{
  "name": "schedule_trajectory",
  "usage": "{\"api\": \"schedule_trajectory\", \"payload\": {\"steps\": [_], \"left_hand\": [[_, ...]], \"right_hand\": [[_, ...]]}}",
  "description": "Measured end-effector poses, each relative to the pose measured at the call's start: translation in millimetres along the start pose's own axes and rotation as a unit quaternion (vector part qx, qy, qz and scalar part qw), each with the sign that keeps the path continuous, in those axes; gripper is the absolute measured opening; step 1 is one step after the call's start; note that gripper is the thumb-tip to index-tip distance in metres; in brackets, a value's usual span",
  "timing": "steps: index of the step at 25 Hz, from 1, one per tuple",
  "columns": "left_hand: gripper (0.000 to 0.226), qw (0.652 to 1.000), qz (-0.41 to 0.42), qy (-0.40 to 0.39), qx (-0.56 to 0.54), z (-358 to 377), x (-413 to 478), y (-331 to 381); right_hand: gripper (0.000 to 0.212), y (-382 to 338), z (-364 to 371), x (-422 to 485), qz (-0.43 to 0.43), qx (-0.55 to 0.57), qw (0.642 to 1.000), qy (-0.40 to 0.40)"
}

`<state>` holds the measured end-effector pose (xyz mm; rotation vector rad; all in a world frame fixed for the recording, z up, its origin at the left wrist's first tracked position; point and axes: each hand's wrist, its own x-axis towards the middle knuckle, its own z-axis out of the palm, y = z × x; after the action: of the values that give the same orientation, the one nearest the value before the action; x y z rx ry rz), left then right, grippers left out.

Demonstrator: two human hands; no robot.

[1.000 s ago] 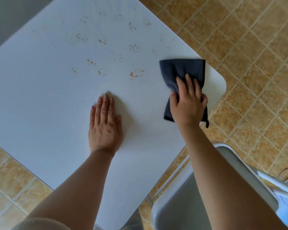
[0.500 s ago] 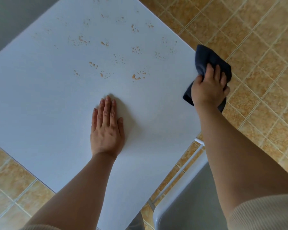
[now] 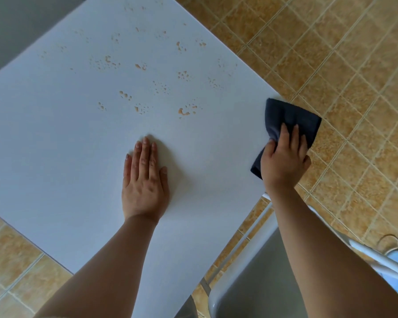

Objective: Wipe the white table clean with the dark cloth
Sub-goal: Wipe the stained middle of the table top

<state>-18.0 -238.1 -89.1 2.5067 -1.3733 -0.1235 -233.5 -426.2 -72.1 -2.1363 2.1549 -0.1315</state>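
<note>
The white table (image 3: pixel 55 157) fills the left and middle of the head view. Several orange-brown droplet stains (image 3: pixel 186 111) are scattered over its far half. My left hand (image 3: pixel 144 180) lies flat on the table, palm down, fingers together, holding nothing. My right hand (image 3: pixel 284 159) presses the dark cloth (image 3: pixel 290 113) down at the table's right corner. Part of the cloth hangs past the edge, over the floor. My hand hides the cloth's near part.
Tan tiled floor (image 3: pixel 331 53) surrounds the table at right and lower left. A white chair (image 3: pixel 251 283) with a grey seat stands close under my right arm at the lower right. A grey wall (image 3: pixel 14 24) sits at the upper left.
My right hand slid the cloth from the table's right area out to the right corner and over the edge. It now sits slightly lower there. My left hand stayed flat in place.
</note>
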Motion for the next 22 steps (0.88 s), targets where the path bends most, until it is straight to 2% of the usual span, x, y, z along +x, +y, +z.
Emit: {"api": "schedule_trajectory", "payload": {"steps": [5, 11, 14, 16, 18, 20, 22], "left_hand": [[0.056, 1.000, -0.002, 0.006, -0.011, 0.5, -1.0, -2.1], [0.052, 0.997, 0.005, 0.020, -0.078, -10.2, 2.6, -10.4], [0.051, 0.997, 0.042, 0.027, -0.063, -19.9, 10.9, -31.4], [0.051, 0.998, 0.020, 0.042, -0.030, -24.5, 22.2, -58.2], [0.051, 0.998, -0.039, 0.052, -0.005, -28.5, 33.0, -92.0], [0.052, 0.996, -0.073, 0.046, 0.000, -31.5, 39.6, -119.7], [0.053, 0.997, -0.073, 0.036, -0.009, -31.9, 40.3, -131.8]], "right_hand": [[0.049, -67.7, 9.9, 8.3, -0.026, 0.003, 1.000, -0.011], [0.045, -148.1, 31.0, -39.8, -0.089, 0.041, 0.994, 0.055], [0.044, -174.2, 34.3, -71.3, -0.148, 0.065, 0.985, 0.064], [0.043, -170.9, 34.3, -93.3, -0.201, 0.062, 0.975, 0.077], [0.043, -147.9, 32.9, -110.8, -0.234, 0.040, 0.968, 0.077], [0.044, -122.2, 29.3, -116.9, -0.201, 0.008, 0.977, 0.075], [0.045, -117.9, 29.7, -106.3, -0.112, 0.002, 0.991, 0.074]]}}
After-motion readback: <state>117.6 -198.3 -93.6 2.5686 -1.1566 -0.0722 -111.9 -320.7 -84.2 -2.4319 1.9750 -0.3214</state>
